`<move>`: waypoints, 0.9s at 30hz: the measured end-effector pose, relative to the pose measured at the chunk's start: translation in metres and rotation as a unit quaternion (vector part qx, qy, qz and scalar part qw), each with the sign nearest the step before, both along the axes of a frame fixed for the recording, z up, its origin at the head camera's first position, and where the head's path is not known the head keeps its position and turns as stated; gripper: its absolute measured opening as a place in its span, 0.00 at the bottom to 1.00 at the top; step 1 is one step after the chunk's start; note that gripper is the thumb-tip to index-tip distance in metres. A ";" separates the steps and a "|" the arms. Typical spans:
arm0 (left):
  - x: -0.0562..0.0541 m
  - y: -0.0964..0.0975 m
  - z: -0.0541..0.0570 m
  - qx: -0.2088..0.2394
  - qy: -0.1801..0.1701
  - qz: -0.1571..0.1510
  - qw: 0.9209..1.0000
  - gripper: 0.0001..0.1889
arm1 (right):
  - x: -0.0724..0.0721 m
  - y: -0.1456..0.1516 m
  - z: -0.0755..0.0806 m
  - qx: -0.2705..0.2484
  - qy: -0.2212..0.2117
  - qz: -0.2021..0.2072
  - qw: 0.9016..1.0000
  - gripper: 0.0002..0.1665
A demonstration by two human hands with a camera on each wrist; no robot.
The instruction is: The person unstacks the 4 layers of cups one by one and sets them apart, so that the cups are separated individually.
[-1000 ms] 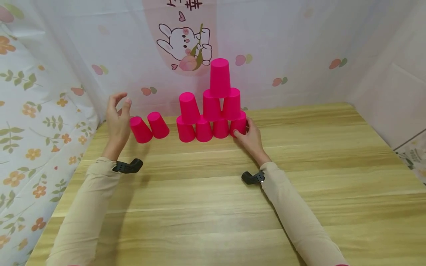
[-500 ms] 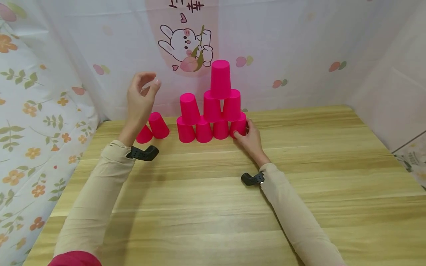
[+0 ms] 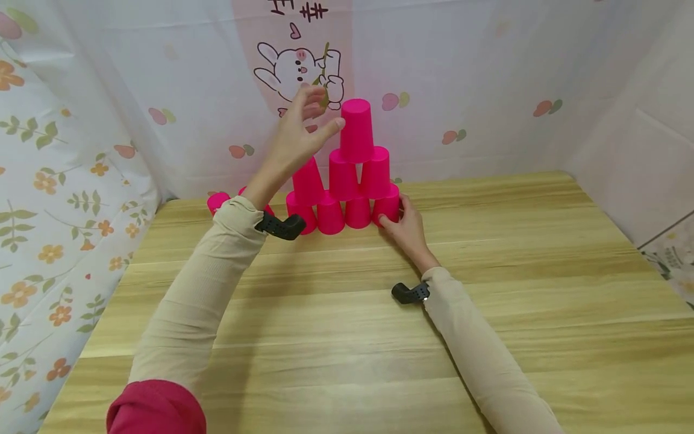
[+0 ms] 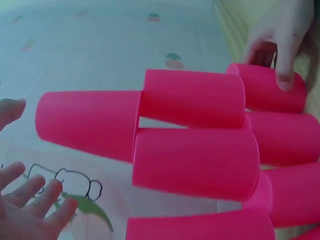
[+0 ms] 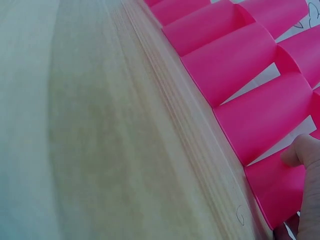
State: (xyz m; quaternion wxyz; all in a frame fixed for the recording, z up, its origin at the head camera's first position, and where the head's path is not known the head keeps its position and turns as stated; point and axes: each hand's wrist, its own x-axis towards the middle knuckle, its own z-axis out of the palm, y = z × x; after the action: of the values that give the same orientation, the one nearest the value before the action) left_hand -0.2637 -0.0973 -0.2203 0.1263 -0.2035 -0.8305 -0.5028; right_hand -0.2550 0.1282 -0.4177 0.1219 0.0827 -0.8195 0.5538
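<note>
Upside-down pink cups stand stacked, with a single top cup [image 3: 356,134] resting on two middle-row cups. My left hand [image 3: 297,137] is raised just left of that top cup, fingers loosely bent and thumb spread. The left wrist view shows a gap between the left fingers [image 4: 46,201] and the top cup [image 4: 90,125]. At the stack's right end, my right hand [image 3: 408,230] holds the lowest cup [image 3: 386,206], thumb on its near side and fingers round the far side. Another second-row cup [image 3: 306,184] stands to the left, partly hidden by the left hand.
Two more pink cups stand at the left, one of them a cup [image 3: 218,201] mostly covered by the left sleeve [image 3: 200,295]. The wooden table [image 3: 347,337] meets a printed curtain [image 3: 477,78] behind the stack. A floral curtain [image 3: 49,211] hangs along the left side.
My left hand has moved up and to the right, from beside the two left cups to beside the top cup. My right hand has stayed on its cup, and the stack stands unchanged.
</note>
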 end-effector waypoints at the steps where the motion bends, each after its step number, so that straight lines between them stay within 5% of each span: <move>1: -0.001 0.003 0.001 -0.003 -0.005 -0.003 1.000 0.35 | 0.000 0.000 0.000 0.001 -0.001 0.001 1.000 0.33; 19: -0.018 0.022 -0.002 -0.003 0.005 -0.035 0.999 0.30 | 0.000 -0.005 0.000 0.006 0.007 0.004 1.000 0.31; 27: -0.007 0.017 0.005 0.020 0.014 -0.048 0.999 0.28 | 0.001 -0.006 -0.001 0.008 0.004 0.003 1.000 0.33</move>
State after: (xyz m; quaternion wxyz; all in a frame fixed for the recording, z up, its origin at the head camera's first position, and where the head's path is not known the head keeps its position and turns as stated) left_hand -0.2709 -0.0803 -0.2155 0.1175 -0.2472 -0.8078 -0.5220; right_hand -0.2544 0.1224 -0.4189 0.1235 0.0883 -0.8232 0.5471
